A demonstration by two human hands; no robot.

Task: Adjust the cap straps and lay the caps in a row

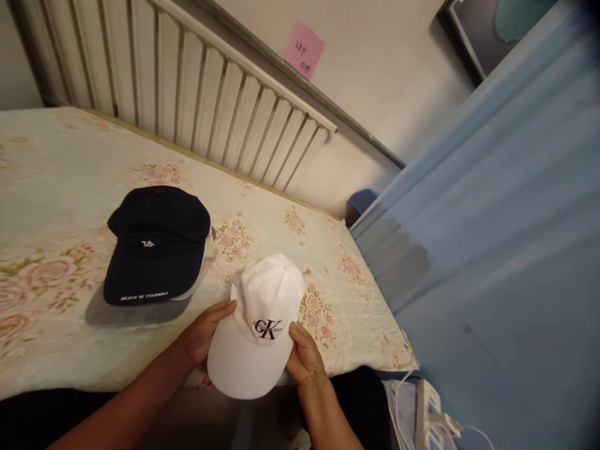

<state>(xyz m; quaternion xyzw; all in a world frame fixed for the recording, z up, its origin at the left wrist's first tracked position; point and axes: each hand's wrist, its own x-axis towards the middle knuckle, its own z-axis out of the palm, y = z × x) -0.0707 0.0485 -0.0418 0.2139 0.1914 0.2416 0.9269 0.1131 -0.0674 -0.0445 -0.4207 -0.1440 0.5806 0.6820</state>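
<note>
A white cap point(262, 325) with a black CK logo sits at the near edge of the bed, its brim pointing toward me. My left hand point(204, 334) grips the cap's left side, thumb on top by the brim. My right hand point(304, 359) holds the right side, fingers curled against the brim's edge. To the left lies a black cap point(157, 240) with small white lettering on its brim, stacked on a lighter cap whose edge shows beneath it.
The bed carries a pale floral sheet point(56, 187). A white radiator point(197, 81) runs along the wall behind it, with a pink note point(304, 50) above. A blue curtain point(506, 237) hangs on the right. A white power strip point(434, 415) lies on the floor.
</note>
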